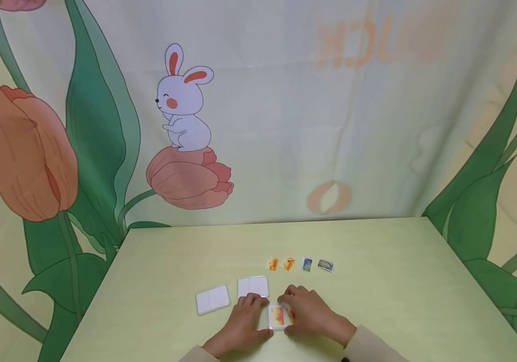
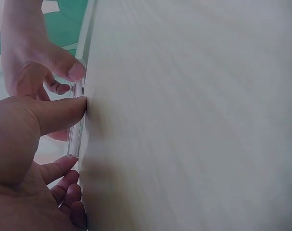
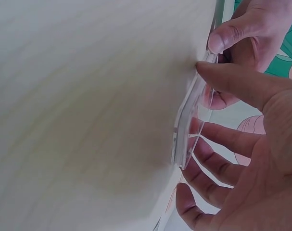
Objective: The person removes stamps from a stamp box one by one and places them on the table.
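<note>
Near the front of the table, a small flat clear plastic case (image 1: 278, 318) with a white inside lies between my two hands. An orange stamp-like picture shows in its left half, and part of another beside it is mostly hidden by fingers. My left hand (image 1: 245, 322) holds the case's left side between thumb and fingers. On the other side my right hand (image 1: 310, 312) grips it, thumb at the near edge and fingers at the far edge. Seen from the right wrist, the transparent case (image 3: 184, 122) shows layered clear edges; whether its lid is fully down, I cannot tell.
Two similar white cases lie left of the hands, one farther left (image 1: 212, 300) and one just beyond the left hand (image 1: 253, 286). Behind them several small stamps form a row, including an orange stamp (image 1: 272, 264) and a grey-green stamp (image 1: 326, 265). A printed curtain (image 1: 276, 125) hangs behind the table.
</note>
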